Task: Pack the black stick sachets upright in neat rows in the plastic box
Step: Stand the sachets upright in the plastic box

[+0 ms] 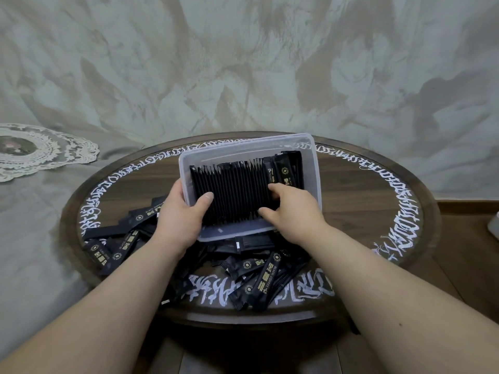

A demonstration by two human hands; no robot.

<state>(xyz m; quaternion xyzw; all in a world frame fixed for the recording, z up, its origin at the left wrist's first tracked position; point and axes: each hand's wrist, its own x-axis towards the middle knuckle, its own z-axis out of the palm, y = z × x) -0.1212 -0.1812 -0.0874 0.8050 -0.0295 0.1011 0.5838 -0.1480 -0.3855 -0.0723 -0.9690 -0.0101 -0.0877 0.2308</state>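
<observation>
A clear plastic box [310, 163] is tipped toward me on the round table, its near edge over the loose pile. A row of black stick sachets [235, 190] stands on edge inside it, and a few more sachets [286, 171] lean at the row's right end. My left hand [181, 214] grips the box's left wall, thumb inside against the row's left end. My right hand [291, 209] holds the row's right end, fingers curled into the sachets. Several loose sachets [259, 271] lie scattered on the table in front of the box and to its left.
The dark wooden round table [359, 190] carries a ring of white script. A lace doily [32, 147] lies on the grey patterned cloth at the far left. A pale object [494, 225] shows at the right edge, on the wooden floor.
</observation>
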